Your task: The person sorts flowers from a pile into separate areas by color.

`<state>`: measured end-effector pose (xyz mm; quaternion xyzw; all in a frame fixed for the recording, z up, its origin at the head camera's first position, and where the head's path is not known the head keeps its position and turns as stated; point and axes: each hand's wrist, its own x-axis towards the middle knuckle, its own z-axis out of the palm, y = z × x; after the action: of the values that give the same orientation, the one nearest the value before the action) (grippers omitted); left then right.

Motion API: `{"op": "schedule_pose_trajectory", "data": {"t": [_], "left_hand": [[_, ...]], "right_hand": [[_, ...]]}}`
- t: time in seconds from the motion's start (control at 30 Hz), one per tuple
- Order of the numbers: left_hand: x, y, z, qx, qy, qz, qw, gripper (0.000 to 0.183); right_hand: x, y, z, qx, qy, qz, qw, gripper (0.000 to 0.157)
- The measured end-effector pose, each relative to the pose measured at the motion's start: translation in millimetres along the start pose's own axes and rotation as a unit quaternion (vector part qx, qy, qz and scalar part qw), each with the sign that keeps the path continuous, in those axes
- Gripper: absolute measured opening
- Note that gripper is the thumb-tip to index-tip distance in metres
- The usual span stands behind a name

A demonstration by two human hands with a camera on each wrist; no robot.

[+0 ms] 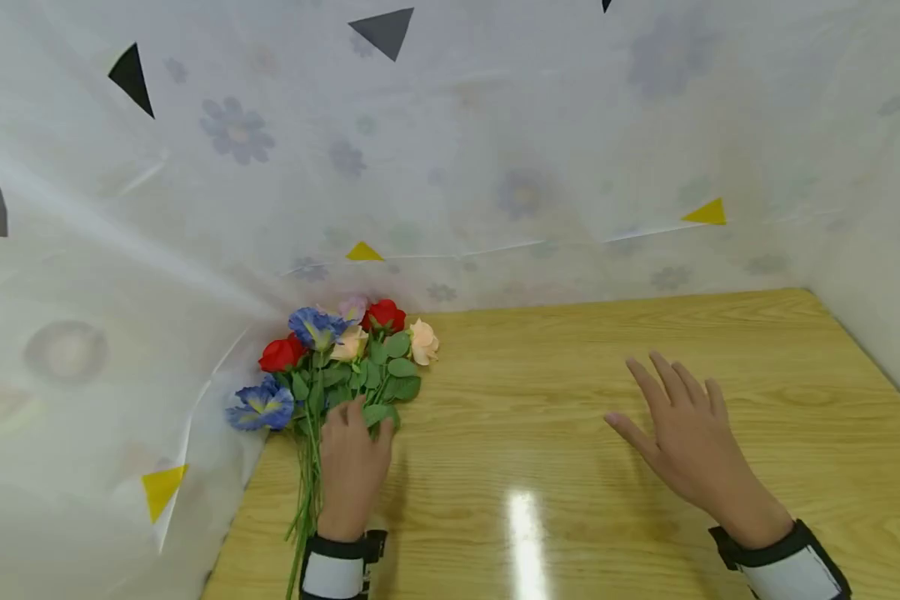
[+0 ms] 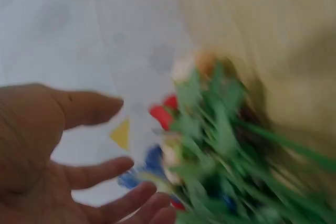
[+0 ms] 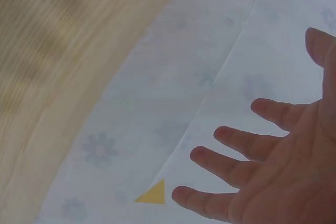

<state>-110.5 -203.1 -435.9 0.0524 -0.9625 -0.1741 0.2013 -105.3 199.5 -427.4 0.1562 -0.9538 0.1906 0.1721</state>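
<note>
A bunch of artificial flowers [image 1: 378, 367] lies along the left side of the table, its blossoms at the back and its long green stems [image 1: 300, 508] running to the front. Red roses [image 1: 385, 315], pale peach ones and blue irises [image 1: 262, 405] are among them. Over the stems and lower leaves is my left hand [image 1: 354, 471]; the left wrist view shows its thumb and fingers [image 2: 105, 174] apart, with the blurred bunch beyond them and nothing in the grasp. My right hand [image 1: 693, 446] hovers over the table's right half with fingers spread, holding nothing.
The wood-grain table [image 1: 510, 400] reaches back to a whitish flower-printed sheet [image 1: 525, 150] hanging behind and at both sides. Yellow triangles [image 1: 707, 212] and dark ones [image 1: 386, 33] are stuck on the sheet. Both wrists wear black-and-white bands [image 1: 787, 567].
</note>
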Motion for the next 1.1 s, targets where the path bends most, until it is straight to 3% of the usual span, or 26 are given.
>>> {"op": "schedule_pose_trajectory", "data": {"t": [0.1,0.17,0.37,0.5,0.83,0.97,1.1], "left_hand": [[-9.6,-28.1,-1.8,0.013,0.043,-0.073,0.9963,0.05],[-14.7,-43.1,-1.7,0.022,0.044,-0.118,0.9918,0.049],[-29.4,-72.5,7.3,0.025,-0.04,-0.191,0.9805,0.042],[-31.0,-80.0,6.5,-0.006,-0.051,-0.216,0.975,0.035],[-28.6,-77.2,10.9,-0.027,0.011,-0.197,0.98,0.032],[-27.8,-75.4,13.1,-0.004,0.081,-0.168,0.9825,0.029],[-24.1,-71.8,13.6,0.007,0.157,-0.135,0.9782,0.029]], "right_hand": [[-6.5,-0.2,-0.8,0.0,0.01,-0.002,1.0,0.077],[-9.8,-0.5,-0.6,0.001,0.02,-0.005,1.0,0.076],[-14.8,-2.1,3.2,0.016,0.018,-0.012,1.0,0.074],[-14.7,-6.9,7.4,0.027,0.01,-0.016,0.999,0.072],[-17.5,-14.9,21.9,0.046,-0.044,-0.003,0.998,0.056],[-19.3,-15.7,30.3,0.051,-0.05,-0.011,0.997,0.049],[-20.7,-15.5,38.2,0.054,-0.038,-0.022,0.998,0.044]]}}
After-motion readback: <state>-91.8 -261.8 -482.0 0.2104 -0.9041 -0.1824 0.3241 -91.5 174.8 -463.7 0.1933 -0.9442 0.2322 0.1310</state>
